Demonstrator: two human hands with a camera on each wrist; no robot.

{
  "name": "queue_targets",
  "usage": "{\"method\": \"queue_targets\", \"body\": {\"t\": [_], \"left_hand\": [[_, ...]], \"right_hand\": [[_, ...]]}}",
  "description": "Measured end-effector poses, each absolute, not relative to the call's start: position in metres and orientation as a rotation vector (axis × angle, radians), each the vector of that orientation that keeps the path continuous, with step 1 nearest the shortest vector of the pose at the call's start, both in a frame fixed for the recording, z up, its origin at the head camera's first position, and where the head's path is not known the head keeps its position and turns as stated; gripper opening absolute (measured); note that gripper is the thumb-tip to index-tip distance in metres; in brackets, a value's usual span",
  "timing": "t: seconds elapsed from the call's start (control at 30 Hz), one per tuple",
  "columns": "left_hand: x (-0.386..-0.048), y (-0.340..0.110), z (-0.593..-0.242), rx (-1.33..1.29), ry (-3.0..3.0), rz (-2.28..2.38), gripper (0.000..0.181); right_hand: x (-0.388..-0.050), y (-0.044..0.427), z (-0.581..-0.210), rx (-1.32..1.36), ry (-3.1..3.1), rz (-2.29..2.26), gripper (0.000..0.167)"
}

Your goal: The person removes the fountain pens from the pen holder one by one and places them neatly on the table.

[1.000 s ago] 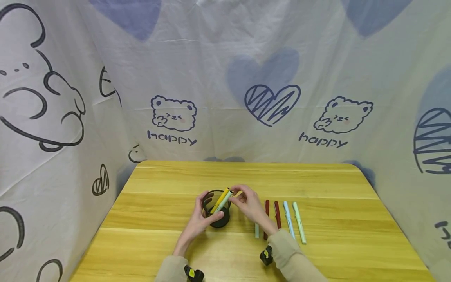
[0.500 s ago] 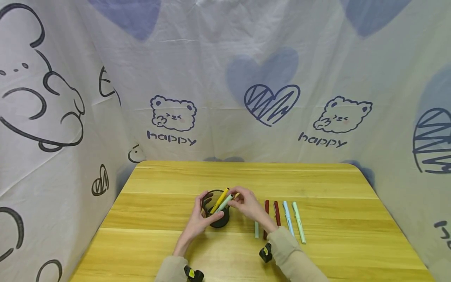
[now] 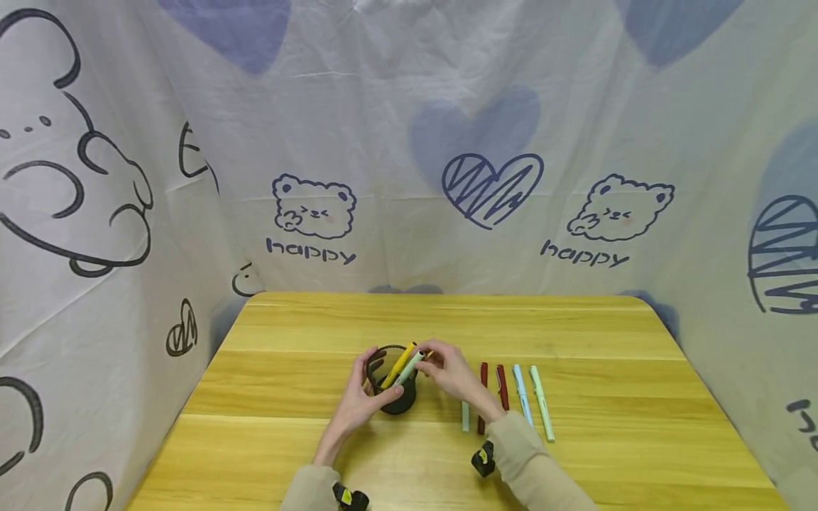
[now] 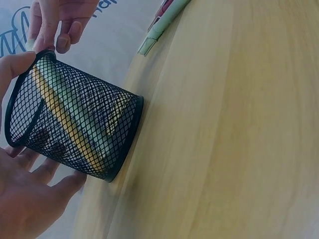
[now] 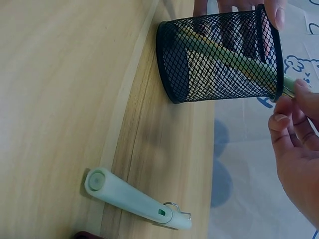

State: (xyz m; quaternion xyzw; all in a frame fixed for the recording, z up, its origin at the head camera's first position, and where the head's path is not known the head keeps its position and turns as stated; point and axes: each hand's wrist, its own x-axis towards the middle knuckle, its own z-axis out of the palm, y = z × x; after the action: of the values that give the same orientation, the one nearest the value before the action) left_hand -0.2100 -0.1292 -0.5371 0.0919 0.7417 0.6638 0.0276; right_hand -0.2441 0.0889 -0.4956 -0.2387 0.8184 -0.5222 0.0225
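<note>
A black mesh pen cup (image 3: 399, 403) stands on the table, also seen in the left wrist view as a mesh cup (image 4: 79, 114). My left hand (image 3: 359, 399) holds it, with the thumb at the near side and fingers round the far side. Inside lean a yellow pen (image 3: 397, 367) and a pale green pen (image 3: 409, 369), both tilted to the right. At the cup's rim my right hand (image 3: 450, 370) pinches the pale green pen's upper end, which shows beside the right hand (image 5: 301, 119) in the right wrist view.
Right of the cup several pens lie in a row: a pale green pen (image 3: 465, 417) partly hidden by the right arm, two dark red pens (image 3: 502, 385), a light blue pen (image 3: 522, 394) and another pale green pen (image 3: 542, 403). A printed cloth (image 3: 396, 241) hangs behind the table.
The pale green pen has sunk slightly and leans further right in the cup. My right hand has come down a little with it. The left hand and the cup stay almost still.
</note>
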Motion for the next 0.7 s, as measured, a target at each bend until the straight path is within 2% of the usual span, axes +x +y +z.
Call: {"method": "queue_targets", "body": {"t": [0.47,0.7], "left_hand": [[-0.2106,-0.1309,-0.5382,0.293,2.280,2.058,0.090],[-0.2103,-0.1321,-0.5388,0.301,2.290,2.042,0.089]], "right_hand": [[-0.2412,0.0884,-0.4958,-0.639,2.502,-1.917,0.020],[-0.2420,0.0874,-0.4939,-0.684,2.391,-2.077,0.024]]}}
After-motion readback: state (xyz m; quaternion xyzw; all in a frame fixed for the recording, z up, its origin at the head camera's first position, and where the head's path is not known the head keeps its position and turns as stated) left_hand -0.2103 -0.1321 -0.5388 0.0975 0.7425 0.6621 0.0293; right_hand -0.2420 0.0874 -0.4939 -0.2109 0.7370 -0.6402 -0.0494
